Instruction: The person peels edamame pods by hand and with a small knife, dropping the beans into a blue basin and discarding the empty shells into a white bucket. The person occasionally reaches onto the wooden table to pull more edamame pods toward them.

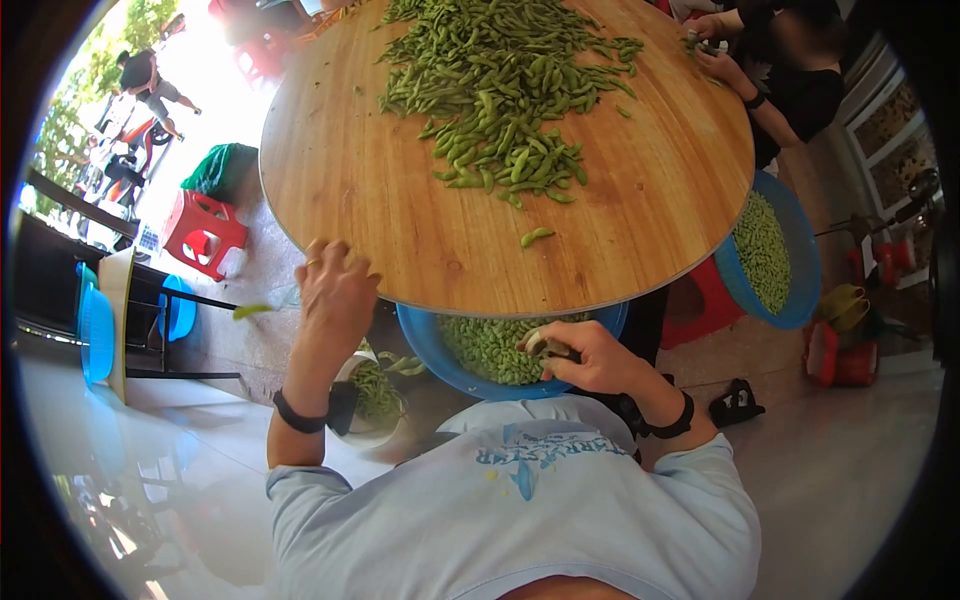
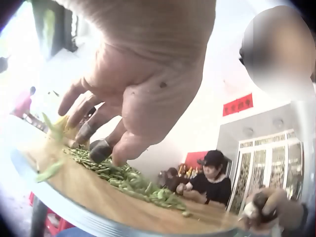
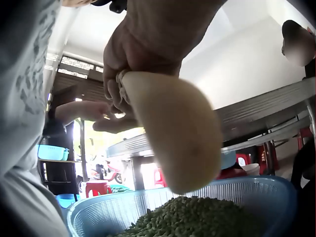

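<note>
My left hand [image 1: 338, 295] is at the table's near left edge, fingers spread and bent downward. Beside it a green edamame pod [image 1: 252, 311] is in mid-air; the left wrist view shows two blurred pods, the lower pod [image 2: 49, 172] overlapping the table rim. Grey covers wrap some left fingertips. Over a blue basket [image 3: 113, 205] of shelled beans [image 1: 485, 350], my right hand [image 1: 595, 360] has its fingers curled. A pale, blurred, rounded cover [image 3: 175, 133] fills the right wrist view at that hand; I cannot tell whether it holds anything.
A pile of pods [image 1: 480, 90] covers the far middle of the round wooden table [image 1: 340, 180]; one loose pod [image 1: 537, 237] lies nearer. Below left stands a white bucket [image 1: 395, 430] holding pods. Another blue basket [image 1: 800, 290] of beans and a person [image 1: 800, 70] are at right.
</note>
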